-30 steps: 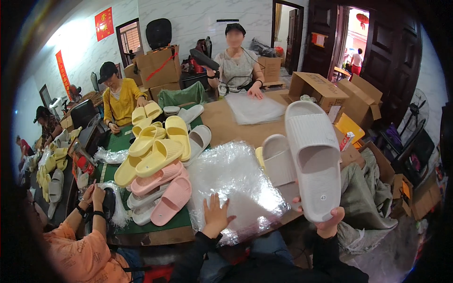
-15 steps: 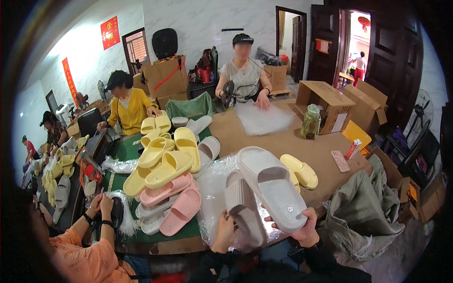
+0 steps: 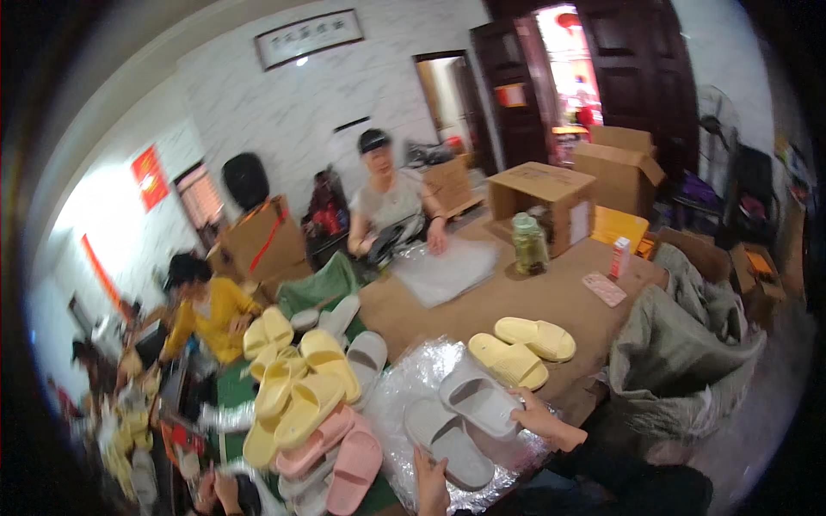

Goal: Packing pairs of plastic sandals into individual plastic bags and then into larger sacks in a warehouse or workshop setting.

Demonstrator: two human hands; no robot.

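Note:
Two grey slide sandals lie side by side on clear plastic wrap (image 3: pixel 396 387) at the near edge of the table. My left hand (image 3: pixel 432 483) is at the side of the left grey slide (image 3: pixel 469 451), its fingers closed on the edge. The right grey slide (image 3: pixel 495 409) has its heel end in my right hand (image 3: pixel 546 423), thumb on top and the other fingers partly hidden. Just beyond them is a pair of yellow slides (image 3: pixel 538 338). To the left, pink slides (image 3: pixel 355 464) lie beside a heap of yellow slides (image 3: pixel 305 404).
Across the table a person (image 3: pixel 387 202) touches a stack of clear plastic sheets (image 3: pixel 447 271). A green bottle (image 3: pixel 529 245), a cardboard box (image 3: pixel 559 193) and a pink phone (image 3: pixel 604 289) stand or lie at the right. A grey-green sack (image 3: pixel 680 353) hangs beside the table. Other people work at the left.
The right grey slide, held up toward me before, is now down beside the left one on the plastic wrap. The whole view has tilted and shifted.

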